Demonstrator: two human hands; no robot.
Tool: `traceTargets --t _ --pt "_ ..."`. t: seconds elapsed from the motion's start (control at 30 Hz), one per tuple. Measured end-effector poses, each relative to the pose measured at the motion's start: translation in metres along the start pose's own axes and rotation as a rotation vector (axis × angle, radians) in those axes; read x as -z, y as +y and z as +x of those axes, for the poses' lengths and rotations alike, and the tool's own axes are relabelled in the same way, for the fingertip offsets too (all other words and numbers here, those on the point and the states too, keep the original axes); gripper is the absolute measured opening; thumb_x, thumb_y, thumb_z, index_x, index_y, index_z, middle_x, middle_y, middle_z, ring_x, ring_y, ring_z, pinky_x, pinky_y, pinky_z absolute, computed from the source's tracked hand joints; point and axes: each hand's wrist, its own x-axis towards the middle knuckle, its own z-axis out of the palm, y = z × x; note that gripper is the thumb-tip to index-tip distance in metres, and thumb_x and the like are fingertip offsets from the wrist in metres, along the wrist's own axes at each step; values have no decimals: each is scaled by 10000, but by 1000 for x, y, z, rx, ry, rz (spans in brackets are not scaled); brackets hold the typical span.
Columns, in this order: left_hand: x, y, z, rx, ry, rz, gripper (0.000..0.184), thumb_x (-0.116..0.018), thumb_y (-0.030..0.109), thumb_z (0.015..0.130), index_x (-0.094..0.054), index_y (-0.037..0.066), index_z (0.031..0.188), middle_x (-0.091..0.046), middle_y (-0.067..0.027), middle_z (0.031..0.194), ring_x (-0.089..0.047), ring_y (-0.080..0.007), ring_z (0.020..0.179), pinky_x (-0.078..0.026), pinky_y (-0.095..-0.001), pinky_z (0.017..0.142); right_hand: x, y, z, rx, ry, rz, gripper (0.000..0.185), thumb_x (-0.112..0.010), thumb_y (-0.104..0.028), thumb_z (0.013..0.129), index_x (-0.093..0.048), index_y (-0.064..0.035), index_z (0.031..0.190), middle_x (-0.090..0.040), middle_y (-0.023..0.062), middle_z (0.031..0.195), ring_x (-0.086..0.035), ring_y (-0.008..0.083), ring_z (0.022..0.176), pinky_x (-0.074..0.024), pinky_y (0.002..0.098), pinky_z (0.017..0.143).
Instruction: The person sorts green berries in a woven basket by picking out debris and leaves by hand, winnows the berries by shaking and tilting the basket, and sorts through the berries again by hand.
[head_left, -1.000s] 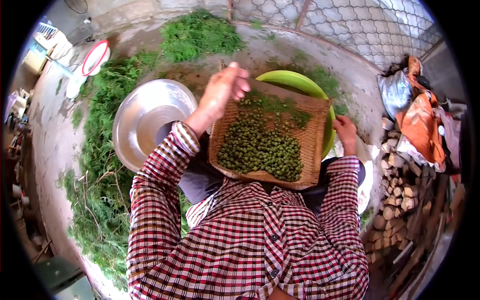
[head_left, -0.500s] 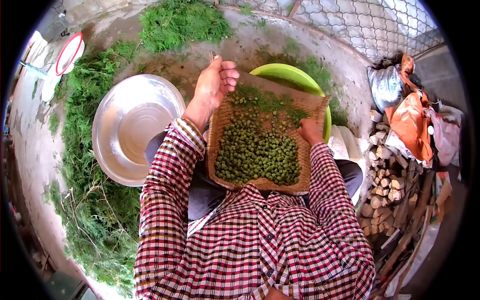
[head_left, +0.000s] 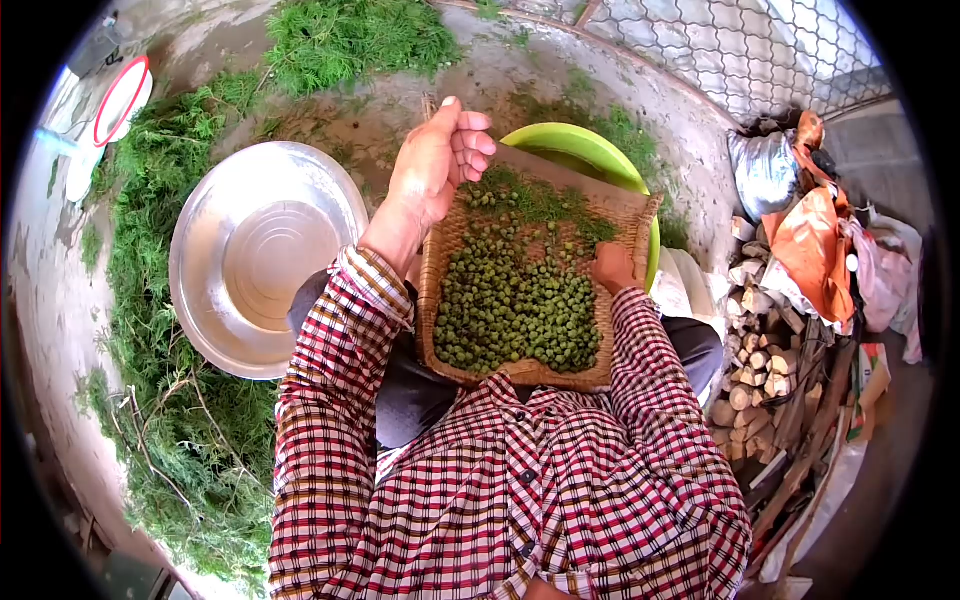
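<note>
A woven basket [head_left: 428,318] shaped like a scoop rests across my lap. Many small round green cones [head_left: 515,310] cover its lower part, with feathery green sprigs [head_left: 545,203] toward the far side. Above the basket's far left corner is my left hand [head_left: 438,160], thumb raised and fingers loosely bent, with nothing visible in it. My right hand [head_left: 614,266] is down inside the basket at the right side, fingers closed beside a small sprig and the cones. What its fingertips hold, if anything, is hidden.
To the left stands a wide metal basin [head_left: 280,265]. A lime-green tub [head_left: 585,145] sits partly under the basket's far edge. Cut green branches [head_left: 150,290] lie along the left, with another heap [head_left: 360,45] ahead. Firewood [head_left: 760,375] and an orange bag [head_left: 810,245] are at right.
The view has shifted slightly, so the basin and branches appear a little farther left. My left hand has turned slightly, its fingers still loosely bent. My right hand stays at the basket's right side.
</note>
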Motion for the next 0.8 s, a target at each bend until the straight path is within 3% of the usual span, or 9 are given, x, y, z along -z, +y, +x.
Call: traceTargets --t 0.07,0.2,0.27,0.37,0.47,0.57,0.8 --pt "0 0 -2 10 8 6 410 -343 388 952 -577 56 899 -589 -27 694 -504 -113 581 -415 -246 572 24 0 2 33 -541 359 303 -630 -191 696 -622 9 924 -629 195 865 -604 322 822 -477 399 740" --pt "-1 2 -3 -2 8 8 416 -333 382 956 -575 48 903 -587 -30 689 -504 -115 579 -415 -247 567 28 13 4 -107 -582 671 350 -666 -216 674 -623 -14 957 -642 156 890 -613 284 826 -479 372 756" --pt "-3 1 -3 -4 3 13 418 -328 379 958 -574 45 904 -586 -32 688 -504 -115 577 -416 -247 565 12 22 15 -23 -10 271 314 -673 -193 666 -623 -35 932 -640 146 870 -607 292 817 -476 372 760" --pt "-8 1 -4 9 2 26 422 -322 375 960 -572 40 907 -584 -34 686 -501 -116 569 -417 -247 560 5 16 24 -4 92 213 269 -670 -174 666 -621 -41 895 -632 160 857 -597 315 802 -471 386 740" --pt "-8 2 -3 11 12 29 425 -319 375 962 -571 37 908 -583 -36 686 -498 -116 562 -417 -246 558 -5 12 33 7 -9 146 223 -643 -144 679 -612 -37 872 -623 179 850 -586 335 787 -460 406 719" --pt "-7 1 -2 5 21 21 404 -356 375 947 -566 32 902 -594 -39 682 -511 -114 555 -413 -245 536 -9 12 37 -67 -27 179 161 -613 -119 695 -610 -26 826 -619 181 814 -582 332 749 -455 418 694" --pt "-11 -2 -1 31 11 62 429 -319 371 961 -572 27 919 -584 -38 689 -498 -115 564 -416 -248 562 -12 26 30 -9 75 282 114 -599 -119 713 -618 -11 745 -609 175 702 -584 321 688 -464 405 657"
